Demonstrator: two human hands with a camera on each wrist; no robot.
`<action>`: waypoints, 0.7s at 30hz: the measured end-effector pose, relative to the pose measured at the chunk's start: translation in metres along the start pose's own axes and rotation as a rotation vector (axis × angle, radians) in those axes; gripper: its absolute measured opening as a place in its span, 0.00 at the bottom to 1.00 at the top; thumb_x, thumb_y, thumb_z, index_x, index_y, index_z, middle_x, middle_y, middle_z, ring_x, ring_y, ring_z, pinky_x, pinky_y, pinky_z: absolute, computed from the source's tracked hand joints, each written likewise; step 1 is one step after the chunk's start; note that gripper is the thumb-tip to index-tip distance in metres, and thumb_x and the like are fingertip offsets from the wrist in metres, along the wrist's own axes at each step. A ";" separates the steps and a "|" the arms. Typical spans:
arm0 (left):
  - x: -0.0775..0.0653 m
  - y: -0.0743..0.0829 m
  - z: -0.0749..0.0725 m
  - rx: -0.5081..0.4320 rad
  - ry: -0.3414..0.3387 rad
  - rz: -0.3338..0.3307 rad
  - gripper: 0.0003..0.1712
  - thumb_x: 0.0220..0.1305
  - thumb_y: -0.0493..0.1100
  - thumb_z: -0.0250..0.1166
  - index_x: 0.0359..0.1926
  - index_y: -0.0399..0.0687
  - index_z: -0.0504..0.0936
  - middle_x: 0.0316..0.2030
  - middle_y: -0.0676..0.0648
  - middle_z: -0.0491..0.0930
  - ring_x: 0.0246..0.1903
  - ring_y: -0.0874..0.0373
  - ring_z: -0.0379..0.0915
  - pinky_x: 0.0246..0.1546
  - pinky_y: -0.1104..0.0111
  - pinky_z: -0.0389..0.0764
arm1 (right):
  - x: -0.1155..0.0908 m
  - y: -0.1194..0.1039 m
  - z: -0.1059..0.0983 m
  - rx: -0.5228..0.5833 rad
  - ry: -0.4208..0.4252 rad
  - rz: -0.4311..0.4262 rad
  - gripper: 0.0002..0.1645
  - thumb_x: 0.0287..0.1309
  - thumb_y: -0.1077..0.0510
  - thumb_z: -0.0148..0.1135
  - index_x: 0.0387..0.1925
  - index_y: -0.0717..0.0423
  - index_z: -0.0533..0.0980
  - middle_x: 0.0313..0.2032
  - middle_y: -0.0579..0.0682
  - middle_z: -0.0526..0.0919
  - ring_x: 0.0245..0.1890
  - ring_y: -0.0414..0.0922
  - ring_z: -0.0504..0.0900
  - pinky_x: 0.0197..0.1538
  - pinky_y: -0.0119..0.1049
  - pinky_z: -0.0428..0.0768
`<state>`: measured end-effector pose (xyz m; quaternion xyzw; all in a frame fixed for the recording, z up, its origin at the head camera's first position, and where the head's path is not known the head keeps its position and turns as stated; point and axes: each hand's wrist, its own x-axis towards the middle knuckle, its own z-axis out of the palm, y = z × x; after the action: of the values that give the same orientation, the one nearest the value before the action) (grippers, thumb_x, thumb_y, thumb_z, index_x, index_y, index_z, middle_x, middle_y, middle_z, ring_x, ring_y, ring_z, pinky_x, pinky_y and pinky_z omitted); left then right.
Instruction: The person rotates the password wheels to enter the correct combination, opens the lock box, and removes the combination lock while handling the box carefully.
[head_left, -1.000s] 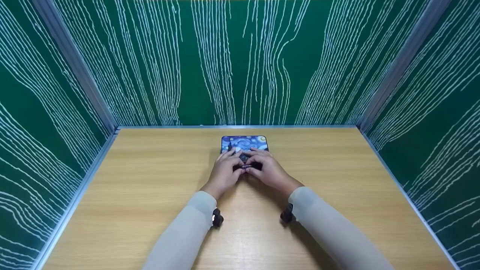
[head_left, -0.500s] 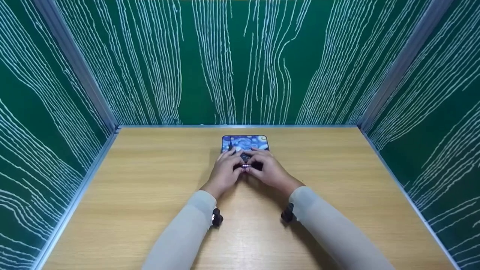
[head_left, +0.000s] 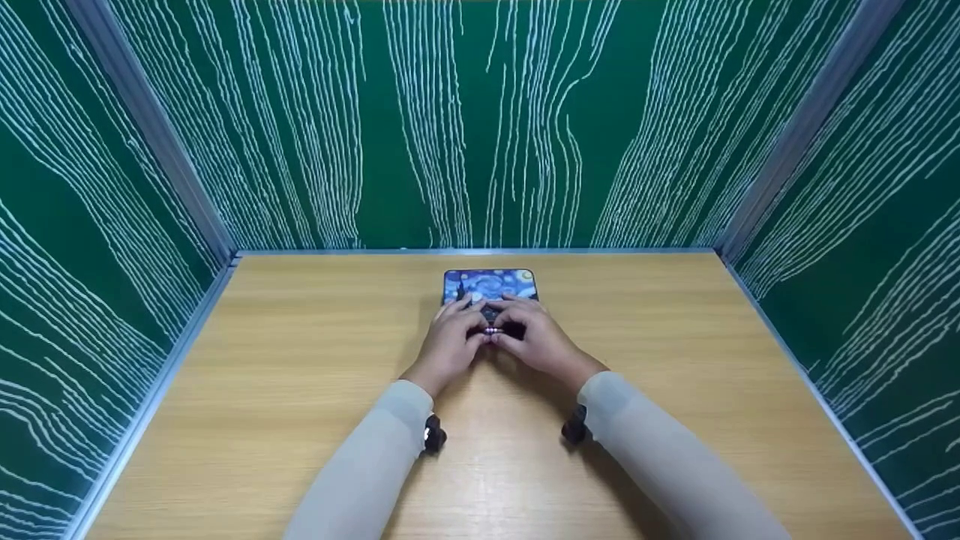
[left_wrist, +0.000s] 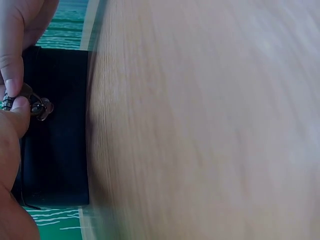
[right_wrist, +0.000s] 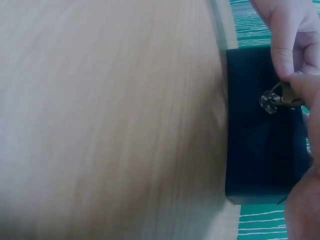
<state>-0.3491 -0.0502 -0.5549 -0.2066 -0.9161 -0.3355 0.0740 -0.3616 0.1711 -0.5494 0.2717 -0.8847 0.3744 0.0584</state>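
Note:
A dark box (left_wrist: pixel 60 145) with a blue swirling night-sky picture on its lid (head_left: pixel 491 284) stands near the back of the table. On its front face is a metal clasp (right_wrist: pixel 268 102), through which a small bronze-coloured combination padlock (right_wrist: pixel 290 95) is hooked. My left hand (head_left: pixel 450 337) pinches one side of the padlock between thumb and curled finger, while its other fingers rest over the lid. From the other side my right hand (head_left: pixel 541 337) pinches the padlock too, thumb low and fingers on the lid. Number dials (left_wrist: pixel 7 102) show beside the fingertips; most of the padlock is covered.
The box sits on a wood-grain table (head_left: pixel 330 337). Behind it rises a green wall (head_left: pixel 390 150) with white wavy lines, and similar panels stand left and right. Metal posts (head_left: pixel 810 120) mark the corners. Small dark cameras (head_left: pixel 433 435) hang at both wrists.
Both hands and the box stay in place. The padlock between the fingertips looks brighter than one second ago.

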 end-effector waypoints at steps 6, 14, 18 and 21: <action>0.001 -0.001 0.002 -0.003 -0.007 -0.024 0.03 0.79 0.45 0.72 0.49 0.54 0.89 0.84 0.54 0.72 0.90 0.47 0.58 0.94 0.45 0.51 | 0.000 0.000 0.000 -0.004 -0.011 0.014 0.10 0.75 0.53 0.77 0.52 0.50 0.89 0.79 0.47 0.82 0.85 0.61 0.71 0.90 0.66 0.62; 0.000 0.000 0.000 -0.009 -0.017 -0.043 0.04 0.80 0.46 0.72 0.49 0.54 0.90 0.84 0.55 0.71 0.90 0.47 0.58 0.94 0.44 0.52 | -0.001 0.000 0.000 0.000 -0.009 0.038 0.10 0.74 0.53 0.78 0.52 0.48 0.88 0.78 0.48 0.82 0.85 0.61 0.71 0.90 0.65 0.63; 0.000 0.001 -0.001 -0.015 -0.026 -0.055 0.04 0.81 0.46 0.72 0.49 0.54 0.89 0.85 0.56 0.70 0.90 0.47 0.56 0.93 0.43 0.52 | -0.001 0.000 0.000 0.006 -0.003 0.034 0.08 0.74 0.53 0.78 0.51 0.48 0.89 0.78 0.48 0.82 0.85 0.61 0.71 0.90 0.65 0.63; 0.000 0.001 -0.001 -0.024 -0.029 -0.063 0.04 0.81 0.47 0.72 0.49 0.54 0.89 0.85 0.56 0.70 0.90 0.47 0.56 0.93 0.43 0.52 | 0.000 0.000 0.001 0.002 -0.003 0.044 0.08 0.75 0.53 0.77 0.51 0.48 0.89 0.78 0.49 0.83 0.85 0.61 0.70 0.91 0.65 0.61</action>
<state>-0.3485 -0.0501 -0.5535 -0.1834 -0.9191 -0.3455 0.0479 -0.3612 0.1704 -0.5503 0.2528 -0.8901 0.3761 0.0488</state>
